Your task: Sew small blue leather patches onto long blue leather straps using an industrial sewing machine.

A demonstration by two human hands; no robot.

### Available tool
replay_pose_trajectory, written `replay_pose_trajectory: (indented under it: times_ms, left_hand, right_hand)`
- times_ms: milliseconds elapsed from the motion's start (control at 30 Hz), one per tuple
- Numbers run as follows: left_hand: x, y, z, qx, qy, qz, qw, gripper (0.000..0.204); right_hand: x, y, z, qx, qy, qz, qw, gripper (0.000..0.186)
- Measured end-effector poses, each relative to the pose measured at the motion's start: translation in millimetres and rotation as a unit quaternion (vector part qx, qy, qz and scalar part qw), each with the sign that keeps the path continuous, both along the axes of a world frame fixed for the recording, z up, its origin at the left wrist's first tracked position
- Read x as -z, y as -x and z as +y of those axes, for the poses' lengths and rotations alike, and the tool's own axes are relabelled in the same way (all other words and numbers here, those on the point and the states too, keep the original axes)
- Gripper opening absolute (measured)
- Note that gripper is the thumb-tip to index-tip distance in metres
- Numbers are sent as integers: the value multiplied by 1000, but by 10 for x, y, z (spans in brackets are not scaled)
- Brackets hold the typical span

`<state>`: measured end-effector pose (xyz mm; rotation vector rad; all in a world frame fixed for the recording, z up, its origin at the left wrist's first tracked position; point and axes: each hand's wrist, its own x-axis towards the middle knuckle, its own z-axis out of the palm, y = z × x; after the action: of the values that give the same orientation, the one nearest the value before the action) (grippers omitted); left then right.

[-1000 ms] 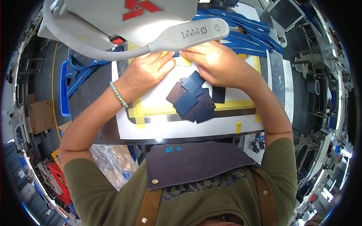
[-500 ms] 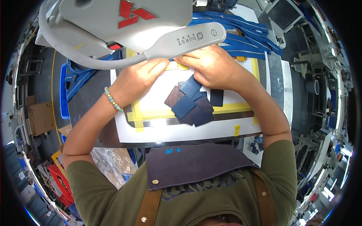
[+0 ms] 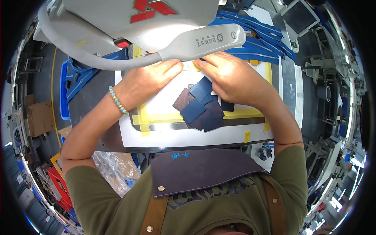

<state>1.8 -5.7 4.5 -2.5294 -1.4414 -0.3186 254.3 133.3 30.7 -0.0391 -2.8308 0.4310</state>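
My left hand, with a beaded bracelet at the wrist, reaches under the grey lamp head. Its fingers are pressed together and their tips lie at the white and yellow work surface by the machine. Opposite it, my right hand has thumb and forefinger closed near a small yellow piece. Whatever the fingertips hold is too small or hidden by the lamp. Just below my right hand lies an overlapping pile of dark blue and brown rectangular patches, flat on the white sheet.
A grey machine body with a red emblem overhangs the table's far side. Blue zipper strips lie at the far right, with more blue straps near a blue bin at left. Yellow tape borders the work area.
The machine, lamp, patches and hands sit slightly further right in the picture. My right hand's thumb and forefinger show a little more plainly beside the yellow piece.
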Motion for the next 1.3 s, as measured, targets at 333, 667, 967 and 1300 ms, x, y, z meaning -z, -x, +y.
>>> replay_pose_trajectory:
  times_ms: [333,667,967,1300]
  left_hand:
    - [16,-6,-26,-5,-10,-25,1000,33]
    - [-30,-8,17,-1,-13,7,1000,33]
    - [-44,2,24,0,-15,12,1000,33]
    - [-59,6,4,-9,29,-16,999,28]
  right_hand:
    - [-12,79,-160,18,-61,-6,998,46]
    - [-12,89,-198,25,-45,-6,999,45]
    - [19,88,-198,33,0,9,999,50]
    - [-12,106,-185,29,-7,-17,999,52]
